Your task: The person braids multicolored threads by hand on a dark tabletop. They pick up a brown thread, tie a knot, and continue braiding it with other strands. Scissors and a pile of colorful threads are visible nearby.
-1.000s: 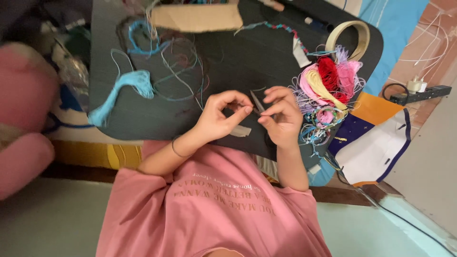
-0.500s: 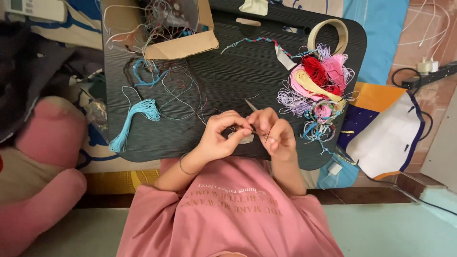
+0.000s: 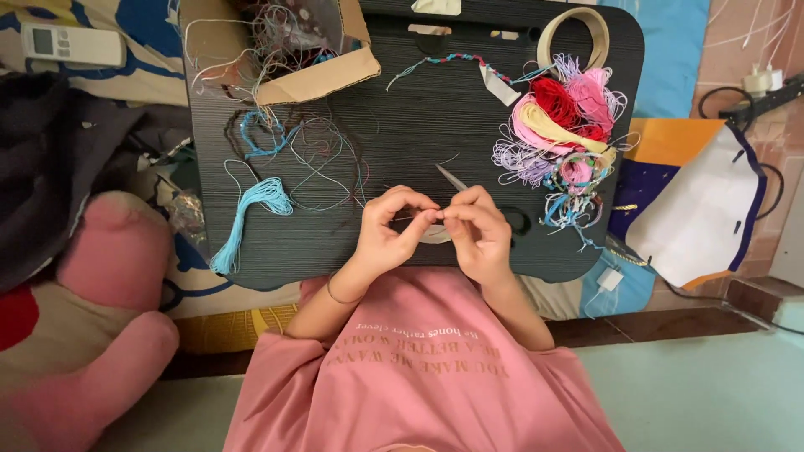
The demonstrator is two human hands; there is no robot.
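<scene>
My left hand [image 3: 383,233] and my right hand [image 3: 479,236] meet fingertip to fingertip over the near edge of a black lap table [image 3: 419,125]. The left fingers pinch a fine thread [image 3: 406,216] that is barely visible. A thin grey pointed tool [image 3: 450,177] sticks up and away from the right hand's fingers. A pale ring-shaped thing [image 3: 435,236] lies partly hidden under both hands. What exactly sits between the fingertips is too small to tell.
A light blue thread bundle [image 3: 251,209] and loose threads [image 3: 310,159] lie to the left, below a cardboard box [image 3: 322,71]. A pile of pink, red and lilac threads [image 3: 565,125], a braided cord [image 3: 452,60] and a tape roll [image 3: 574,29] are to the right. A pink plush [image 3: 109,318] is at left.
My hands have drawn closer until the fingertips touch. The view has tilted, so the table and box now show more fully.
</scene>
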